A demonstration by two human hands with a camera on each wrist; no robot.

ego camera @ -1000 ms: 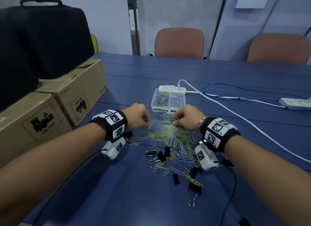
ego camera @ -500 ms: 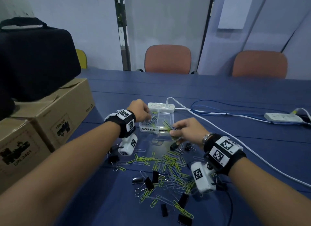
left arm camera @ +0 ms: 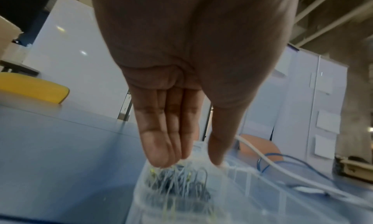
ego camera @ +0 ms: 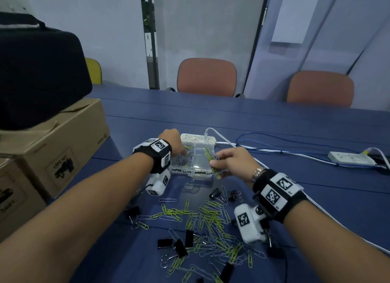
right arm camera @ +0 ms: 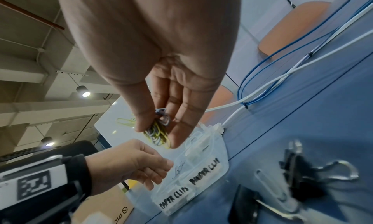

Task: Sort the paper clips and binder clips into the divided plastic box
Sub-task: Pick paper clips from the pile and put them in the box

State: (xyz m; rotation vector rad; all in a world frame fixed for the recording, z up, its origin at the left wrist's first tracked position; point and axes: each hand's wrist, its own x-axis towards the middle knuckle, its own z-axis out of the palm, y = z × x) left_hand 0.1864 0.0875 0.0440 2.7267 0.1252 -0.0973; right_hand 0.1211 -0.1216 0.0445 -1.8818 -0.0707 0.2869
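The clear divided box (ego camera: 191, 171), labelled PAPER CLIPS on the left and BINDER CLIPS on the right, stands beyond a loose pile of yellow and silver paper clips (ego camera: 211, 219) and black binder clips (ego camera: 181, 249). My left hand (ego camera: 179, 150) hovers over the left compartment. In the left wrist view its fingers (left arm camera: 161, 147) point straight down at the paper clips in the box (left arm camera: 177, 181), holding nothing. My right hand (ego camera: 213, 160) pinches a bunch of paper clips (right arm camera: 157, 131) between thumb and fingers, just above the box's (right arm camera: 201, 167) right side.
A white power strip (ego camera: 198, 138) lies directly behind the box, with white and blue cables (ego camera: 274, 147) running right to a second strip (ego camera: 350, 158). Cardboard boxes (ego camera: 63, 147) under a black case (ego camera: 35, 76) stand at the left. Two chairs (ego camera: 206, 76) stand beyond the table.
Both hands have moved from the pile forward to the box. The right hand has carried a bunch of paper clips along. The left hand's fingers have straightened over the left compartment.
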